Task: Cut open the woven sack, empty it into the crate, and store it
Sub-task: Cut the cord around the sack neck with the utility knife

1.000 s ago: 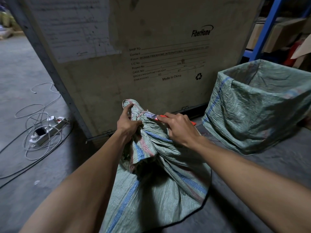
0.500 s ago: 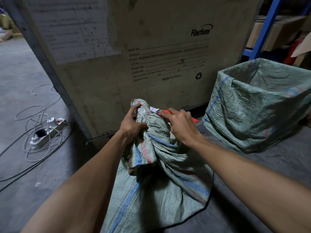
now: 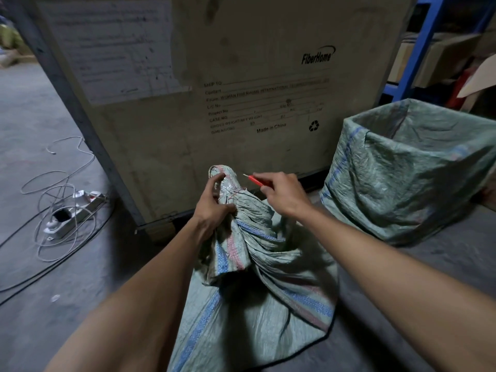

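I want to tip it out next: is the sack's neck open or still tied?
Still tied: the sack neck is bunched shut, tape and string around it above the left hand.

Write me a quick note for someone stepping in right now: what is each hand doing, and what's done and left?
Left hand grips the tied neck of the woven sack on the floor.
Right hand holds the red cutter, blade just off the neck.
Binding looks intact; nothing visibly emptied.
Lined crate stands open to the right.
Left: cut, empty, store.
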